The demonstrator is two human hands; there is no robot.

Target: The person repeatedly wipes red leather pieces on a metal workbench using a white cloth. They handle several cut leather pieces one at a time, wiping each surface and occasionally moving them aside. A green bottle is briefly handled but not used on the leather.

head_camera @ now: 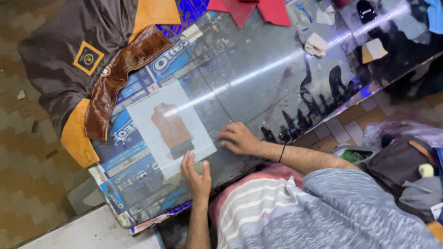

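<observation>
A white sheet [152, 115] printed with a picture of a brown jacket lies on the glass table top [258, 60]. My left hand [196, 174] rests flat on the sheet's near edge with its fingers together and holds nothing. Beside the sheet's corner, my right hand [237, 138] presses its fingers on the glass, a dark band on its wrist. A dark brown jacket [69, 41] with orange panels and a glossy brown leather collar [117, 74] hangs over the table's far left end.
Blue printed wrappers [138, 170] lie under the glass. Red cloth [258, 9] and small fabric scraps [316, 44] sit at the table's far side. Bags and bundled things [406, 161] stand on the tiled floor [27, 175] at the right.
</observation>
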